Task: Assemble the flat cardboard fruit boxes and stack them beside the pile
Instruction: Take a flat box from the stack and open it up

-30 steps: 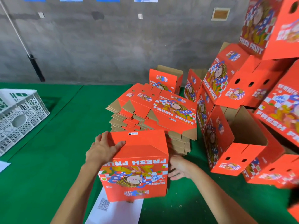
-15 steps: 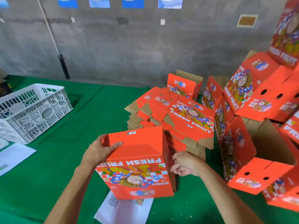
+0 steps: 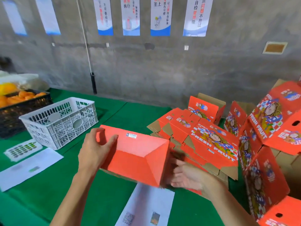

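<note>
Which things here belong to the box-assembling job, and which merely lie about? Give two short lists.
Belonging to the job:
held box, between left hand and right hand
flat box pile
assembled boxes

Merely lying about:
white crate
black crate of oranges
paper sheets
wall posters

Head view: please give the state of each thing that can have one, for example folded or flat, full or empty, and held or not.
held fruit box: assembled, tipped, bottom panels facing the camera
left hand: grips the box's left edge
right hand: fingers straight, at the box's right side
flat fruit boxes: unfolded, piled
assembled fruit boxes: stacked at right, some open
white crate: empty
black crate: filled with oranges
</note>
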Motion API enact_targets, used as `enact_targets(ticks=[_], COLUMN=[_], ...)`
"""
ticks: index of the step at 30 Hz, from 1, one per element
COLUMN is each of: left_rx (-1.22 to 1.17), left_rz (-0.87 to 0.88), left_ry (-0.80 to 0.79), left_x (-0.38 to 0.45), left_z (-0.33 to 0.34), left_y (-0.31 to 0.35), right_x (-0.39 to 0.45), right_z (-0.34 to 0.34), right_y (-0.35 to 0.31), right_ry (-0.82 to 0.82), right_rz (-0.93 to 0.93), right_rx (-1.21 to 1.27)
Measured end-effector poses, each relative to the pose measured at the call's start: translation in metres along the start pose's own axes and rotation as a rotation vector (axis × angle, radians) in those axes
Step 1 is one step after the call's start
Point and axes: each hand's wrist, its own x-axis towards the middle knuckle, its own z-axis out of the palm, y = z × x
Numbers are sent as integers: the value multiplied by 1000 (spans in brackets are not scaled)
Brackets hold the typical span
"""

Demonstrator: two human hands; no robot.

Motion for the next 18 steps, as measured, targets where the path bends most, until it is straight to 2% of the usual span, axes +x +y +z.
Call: enact_targets(ticks=[3, 6, 7, 11, 15, 18], left_rx=[-170, -215, -267, -573, -682, -673], left_rz=[60, 142, 179, 159, 223, 300], left_ry=[208, 319, 283, -102, -276, -328], left_x=[18, 29, 30, 9, -26, -52], left_z=[-29, -36, -33, 7, 63, 98], left_y=[10, 20, 25, 67, 117, 161], right_x=[-1, -1, -3, -22, -65, -113], right_z=[29, 48, 51, 49, 22, -13], right_y=[-24, -45, -51, -64, -53, -39], right_ry=[-122, -96, -59, 219, 519, 790], right_rz=[-133, -283, -345, -614, -822, -921], right_rx=[132, 201, 168, -146, -501, -789])
